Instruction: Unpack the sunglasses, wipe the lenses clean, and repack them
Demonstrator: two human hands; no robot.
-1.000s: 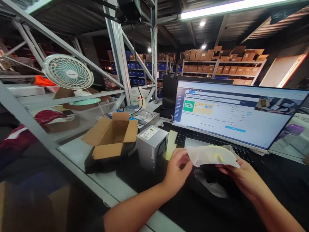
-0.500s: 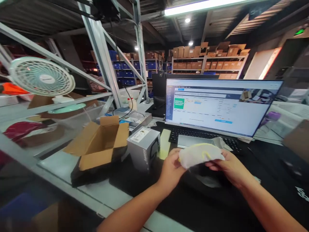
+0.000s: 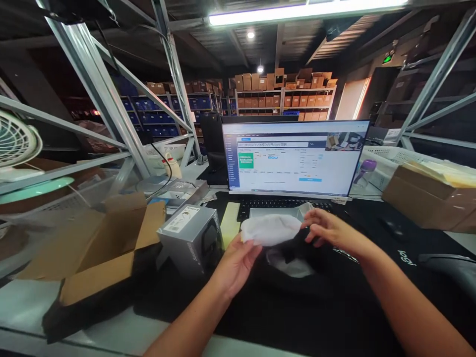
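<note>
My left hand (image 3: 241, 260) pinches the near left end of a soft white wrapped item (image 3: 271, 229), rounded and oblong, with a trace of yellow at its left edge. What is inside the wrapping is hidden. My right hand (image 3: 327, 229) is at the item's right end with its fingers apart and slightly bent; whether a fingertip still touches it I cannot tell. Below the item, a crumpled clear plastic piece (image 3: 290, 264) rests on the black desk mat (image 3: 282, 307). Just behind is a shallow light-grey tray (image 3: 277, 212), partly covered by the item.
A grey printed box (image 3: 193, 243) and an open cardboard box (image 3: 100, 248) stand to the left. Behind the keyboard (image 3: 245, 206) is a monitor (image 3: 290, 163). A mouse (image 3: 394, 228) and a filled carton (image 3: 427, 198) are at right. Metal posts and a fan (image 3: 17, 139) frame the left.
My right hand has come off or loosened from the item, which now shows a plain white side instead of yellow lines. The view has turned right.
</note>
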